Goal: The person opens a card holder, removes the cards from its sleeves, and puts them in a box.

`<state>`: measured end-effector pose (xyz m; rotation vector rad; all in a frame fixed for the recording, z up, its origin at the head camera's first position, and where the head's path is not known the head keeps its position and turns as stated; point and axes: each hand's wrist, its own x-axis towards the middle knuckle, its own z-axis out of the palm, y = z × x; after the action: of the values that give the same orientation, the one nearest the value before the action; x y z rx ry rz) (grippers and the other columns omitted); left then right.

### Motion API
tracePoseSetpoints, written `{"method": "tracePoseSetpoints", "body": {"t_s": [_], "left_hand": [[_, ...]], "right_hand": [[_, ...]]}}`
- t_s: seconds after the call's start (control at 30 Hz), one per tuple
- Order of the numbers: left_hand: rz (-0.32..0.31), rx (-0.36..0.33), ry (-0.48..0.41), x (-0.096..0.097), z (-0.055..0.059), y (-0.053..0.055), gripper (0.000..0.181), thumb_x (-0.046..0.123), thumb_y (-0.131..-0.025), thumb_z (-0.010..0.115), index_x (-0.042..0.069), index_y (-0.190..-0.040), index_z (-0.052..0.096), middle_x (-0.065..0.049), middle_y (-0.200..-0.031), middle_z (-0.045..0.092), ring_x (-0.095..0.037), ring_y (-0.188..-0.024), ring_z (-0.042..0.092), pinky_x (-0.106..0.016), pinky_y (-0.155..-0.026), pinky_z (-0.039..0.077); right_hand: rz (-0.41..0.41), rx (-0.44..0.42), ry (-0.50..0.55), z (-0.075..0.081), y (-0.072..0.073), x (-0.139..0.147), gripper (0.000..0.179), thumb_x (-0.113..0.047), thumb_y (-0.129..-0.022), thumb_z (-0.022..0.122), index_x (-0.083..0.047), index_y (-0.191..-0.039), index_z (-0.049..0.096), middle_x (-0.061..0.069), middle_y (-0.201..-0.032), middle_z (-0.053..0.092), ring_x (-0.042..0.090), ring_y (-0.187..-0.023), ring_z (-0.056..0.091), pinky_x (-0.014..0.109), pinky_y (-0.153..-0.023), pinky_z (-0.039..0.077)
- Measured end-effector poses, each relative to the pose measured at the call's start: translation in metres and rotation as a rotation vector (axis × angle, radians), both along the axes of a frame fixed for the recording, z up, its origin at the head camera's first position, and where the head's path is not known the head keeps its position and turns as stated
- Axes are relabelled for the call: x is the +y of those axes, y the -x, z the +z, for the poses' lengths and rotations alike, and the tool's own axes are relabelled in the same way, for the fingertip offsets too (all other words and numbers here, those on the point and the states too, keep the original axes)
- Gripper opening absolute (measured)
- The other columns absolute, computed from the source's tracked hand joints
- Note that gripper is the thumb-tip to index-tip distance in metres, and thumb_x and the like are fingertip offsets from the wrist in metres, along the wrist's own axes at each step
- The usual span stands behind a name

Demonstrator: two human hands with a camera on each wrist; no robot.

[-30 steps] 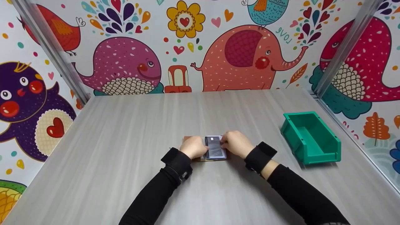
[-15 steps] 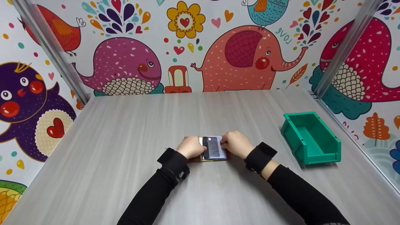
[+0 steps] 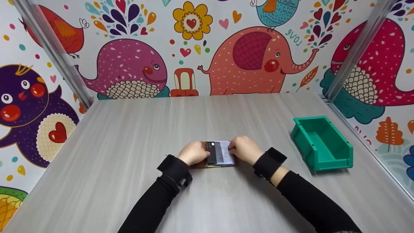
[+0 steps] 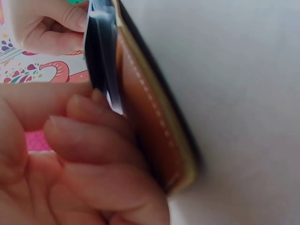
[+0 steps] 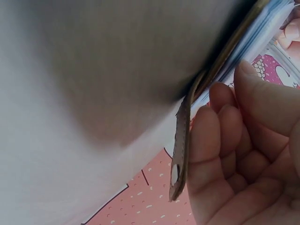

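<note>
Since the earlier head view, the left hand and the black card have slid leftward together, leaving more of the clear sleeves showing, while the right hand has held its place. With the brown card holder as landmark, the card lies over its middle, part bare and part apparently under a sleeve, its long axis running from the holder's near edge to its far edge, crosswise to that slide. From the left grip the card lies immediately to the right; that hand is the nearer, its thumb and forefinger seeming to pinch the card's left long edge, though the contact is partly hidden. At the holder's right side the other grip pinches the edge of the sleeves, remaining fingers curled. Both hands are palm-inward above the desk, forearms reaching in from the holder's near side.
</note>
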<state>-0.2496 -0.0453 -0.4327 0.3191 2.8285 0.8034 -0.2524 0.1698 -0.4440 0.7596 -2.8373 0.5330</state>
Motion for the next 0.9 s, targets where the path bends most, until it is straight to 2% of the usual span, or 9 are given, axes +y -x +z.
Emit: {"method": "tracePoseSetpoints", "body": {"t_s": [0.13, 0.23, 0.7, 0.9], "left_hand": [[0.005, -0.017, -0.015, -0.003, 0.0, -0.001, 0.039, 0.02, -0.087, 0.069, 0.017, -0.055, 0.046, 0.003, -0.06, 0.049, -0.016, -0.062, 0.05, -0.032, -0.066, 0.046], [0.005, -0.022, -0.026, -0.005, 0.001, -0.001, 0.04, 0.02, -0.088, 0.068, 0.017, -0.054, 0.046, 0.005, -0.056, 0.046, -0.015, -0.059, 0.048, -0.03, -0.063, 0.043], [0.015, -0.014, -0.111, -0.013, 0.001, -0.003, 0.027, 0.018, -0.087, 0.069, 0.009, -0.063, 0.061, 0.004, -0.062, 0.054, -0.013, -0.058, 0.048, -0.027, -0.059, 0.041], [0.019, -0.009, -0.146, -0.014, 0.001, -0.003, 0.026, 0.015, -0.086, 0.067, 0.01, -0.062, 0.058, 0.004, -0.061, 0.053, -0.012, -0.057, 0.048, -0.026, -0.057, 0.04]], "right_hand": [[0.007, 0.004, -0.002, 0.001, -0.001, 0.0, 0.011, -0.003, -0.077, 0.08, -0.002, -0.087, 0.077, 0.009, -0.085, 0.072, 0.027, -0.079, 0.068, 0.041, -0.074, 0.054], [0.012, 0.005, 0.0, 0.001, -0.001, 0.0, 0.01, -0.002, -0.077, 0.08, -0.002, -0.087, 0.077, 0.009, -0.085, 0.072, 0.026, -0.079, 0.068, 0.041, -0.073, 0.054], [0.024, 0.023, -0.004, 0.0, -0.002, 0.0, 0.01, -0.002, -0.077, 0.08, -0.001, -0.087, 0.077, 0.01, -0.084, 0.072, 0.026, -0.078, 0.068, 0.041, -0.073, 0.054], [0.025, 0.016, 0.001, 0.0, -0.002, 0.0, 0.011, -0.001, -0.077, 0.08, -0.001, -0.087, 0.077, 0.01, -0.086, 0.072, 0.027, -0.08, 0.068, 0.041, -0.074, 0.054]]}}
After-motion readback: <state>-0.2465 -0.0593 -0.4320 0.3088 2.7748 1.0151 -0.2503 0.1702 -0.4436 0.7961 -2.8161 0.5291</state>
